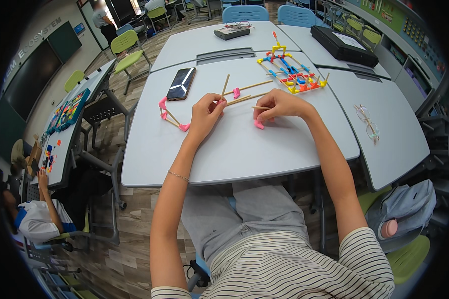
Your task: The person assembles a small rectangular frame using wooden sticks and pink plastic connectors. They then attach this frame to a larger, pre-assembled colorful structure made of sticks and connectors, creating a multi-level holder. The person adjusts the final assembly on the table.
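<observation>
**Two hands on sticks and pink joints**

Grey counter (pixel 244 149), filling the middle of the view, widest thing in sight. At 1 o'clock, flat black case (pixel 343 45) on the neighbouring surface. At 12 o'clock, colourful stick-and-joint frame (pixel 292 70) in red, blue and yellow, standing well apart from both hands. At 11 o'clock, black phone (pixel 181 83) lying face up. At 9 o'clock from the hands, small assembly of pink joints and sticks (pixel 170 115), flat on the counter, just beside the left wrist. At 3 o'clock, glasses (pixel 366 122) resting folded open near the counter's seam.

Left hand (pixel 204 115) near centre, grip closed in a pinch, fingertips on a thin wooden stick (pixel 225 87) slanting up toward 12 o'clock. Just beyond the fingers, two longer sticks (pixel 247 92) lying crosswise, joined at a pink joint (pixel 236 92).

Right hand (pixel 280 105) at 3 o'clock from the left, close by, not touching. Grip curled and closed around a short stick (pixel 260 107) poking out toward 9 o'clock. Pink connector (pixel 259 124) directly under the hand at 6 o'clock, touching the counter; contact with the fingers impossible to tell.
</observation>
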{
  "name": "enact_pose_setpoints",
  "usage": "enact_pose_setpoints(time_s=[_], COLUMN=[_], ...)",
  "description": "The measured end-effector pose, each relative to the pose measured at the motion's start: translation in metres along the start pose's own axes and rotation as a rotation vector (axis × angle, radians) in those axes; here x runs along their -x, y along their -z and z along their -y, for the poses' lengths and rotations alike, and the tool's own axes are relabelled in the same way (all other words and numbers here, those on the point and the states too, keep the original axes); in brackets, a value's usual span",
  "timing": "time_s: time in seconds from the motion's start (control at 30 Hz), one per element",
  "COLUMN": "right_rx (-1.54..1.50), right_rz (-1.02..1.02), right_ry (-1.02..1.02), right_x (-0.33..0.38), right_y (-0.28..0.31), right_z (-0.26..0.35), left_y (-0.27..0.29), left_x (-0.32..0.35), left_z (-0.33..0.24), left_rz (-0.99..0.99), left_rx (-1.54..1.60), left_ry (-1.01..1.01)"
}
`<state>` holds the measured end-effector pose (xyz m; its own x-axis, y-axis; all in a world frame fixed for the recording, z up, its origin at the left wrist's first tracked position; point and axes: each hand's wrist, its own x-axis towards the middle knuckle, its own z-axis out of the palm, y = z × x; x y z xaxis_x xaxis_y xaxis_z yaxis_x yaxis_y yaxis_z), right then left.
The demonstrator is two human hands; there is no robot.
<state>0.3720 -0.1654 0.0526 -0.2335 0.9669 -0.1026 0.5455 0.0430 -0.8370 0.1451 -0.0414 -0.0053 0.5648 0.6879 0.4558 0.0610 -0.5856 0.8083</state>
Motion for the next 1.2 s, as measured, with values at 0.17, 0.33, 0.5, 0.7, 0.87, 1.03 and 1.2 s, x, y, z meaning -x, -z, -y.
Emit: enact_pose_setpoints(time_s=[0.17,0.33,0.5,0.7,0.87,1.03,1.2], right_rx=[-0.048,0.144,0.267,0.371,0.434,0.435,0.445], right_rz=[-0.084,-0.155,-0.278,-0.405,-0.366,-0.378,-0.395], right_ry=[0.085,0.062,0.077,0.156,0.173,0.160,0.170], right_x=[0.001,-0.003,-0.007,-0.005,-0.003,-0.008,-0.010], right_y=[0.004,0.008,0.006,0.008,0.009,0.002,0.002], right_z=[-0.005,-0.013,-0.020,-0.023,-0.019,-0.019,-0.024], left_y=[-0.001,0.000,0.000,-0.001,0.000,-0.001,-0.002], left_x=[0.000,0.000,-0.001,-0.001,-0.001,-0.001,0.000], left_z=[-0.001,0.000,0.006,0.006,0.007,0.006,0.001], left_rz=[0.002,0.007,0.012,0.023,0.031,0.048,0.073], left_rx=[0.013,-0.013,-0.052,-0.075,-0.116,-0.146,-0.138], left_ry=[-0.009,-0.009,-0.035,-0.055,-0.092,-0.144,-0.165])
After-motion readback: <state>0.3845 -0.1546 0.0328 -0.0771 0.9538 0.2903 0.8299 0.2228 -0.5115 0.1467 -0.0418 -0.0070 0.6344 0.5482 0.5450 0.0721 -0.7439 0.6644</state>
